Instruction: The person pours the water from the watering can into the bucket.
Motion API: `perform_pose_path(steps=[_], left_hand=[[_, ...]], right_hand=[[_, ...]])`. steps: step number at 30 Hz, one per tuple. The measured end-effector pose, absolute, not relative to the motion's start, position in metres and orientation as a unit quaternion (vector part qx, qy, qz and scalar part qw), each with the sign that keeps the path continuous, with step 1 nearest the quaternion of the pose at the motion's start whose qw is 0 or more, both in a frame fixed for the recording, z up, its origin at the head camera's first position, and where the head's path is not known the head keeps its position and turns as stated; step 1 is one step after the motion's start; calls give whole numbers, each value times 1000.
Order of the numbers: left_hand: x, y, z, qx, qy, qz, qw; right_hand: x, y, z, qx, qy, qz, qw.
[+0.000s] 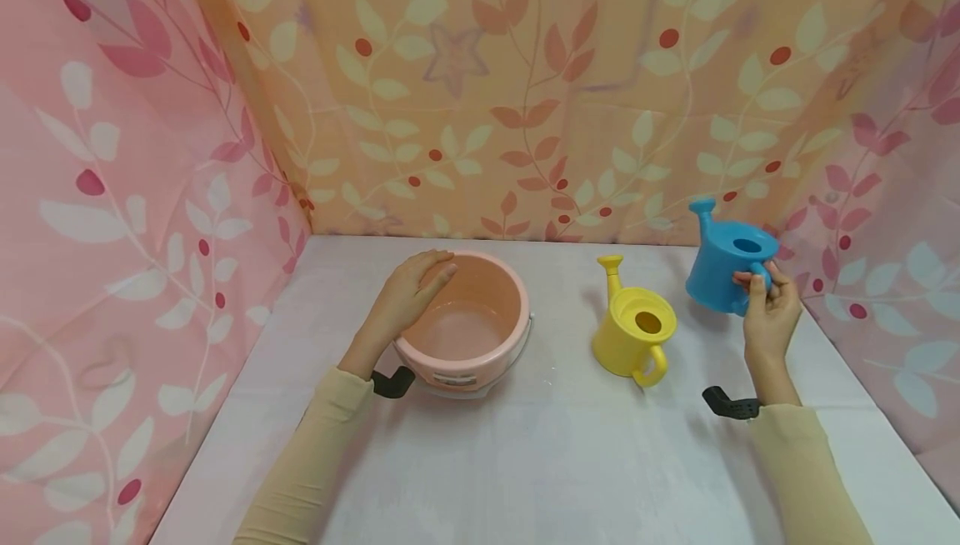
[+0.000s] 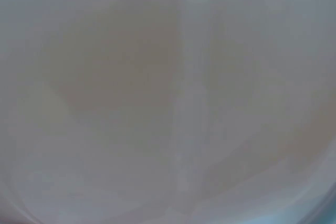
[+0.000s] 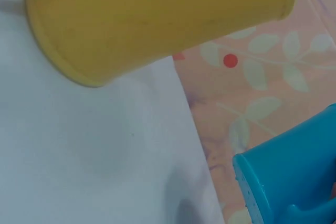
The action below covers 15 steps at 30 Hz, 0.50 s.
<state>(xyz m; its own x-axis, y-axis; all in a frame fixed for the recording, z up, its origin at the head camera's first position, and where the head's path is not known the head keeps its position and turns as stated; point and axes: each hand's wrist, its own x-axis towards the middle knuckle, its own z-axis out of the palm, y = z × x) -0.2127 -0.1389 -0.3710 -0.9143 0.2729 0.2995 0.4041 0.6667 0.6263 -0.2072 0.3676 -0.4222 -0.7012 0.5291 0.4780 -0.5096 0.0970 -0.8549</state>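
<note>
a yellow plastic watering can (image 3: 157,19) fills the top of the view, its body seen from the side, resting on the white tabletop (image 3: 89,156). a blue plastic watering can (image 3: 289,187) shows in the lower right corner, apart from the yellow one. behind them hangs an orange cloth with pale leaves and red dots (image 3: 252,77).

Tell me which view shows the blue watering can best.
Head view: the whole blue watering can shows, lifted and held by its handle in the right hand. Right wrist catches only its corner; left wrist shows only blur.
</note>
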Motion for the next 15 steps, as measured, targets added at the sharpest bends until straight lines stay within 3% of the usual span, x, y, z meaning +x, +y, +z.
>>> perform_pose_path(steps=[15], left_hand=[[-213,-139,-371,-180,-909,-366,85]], right_hand=[[-207,372,-441,-10,-659,663,354]])
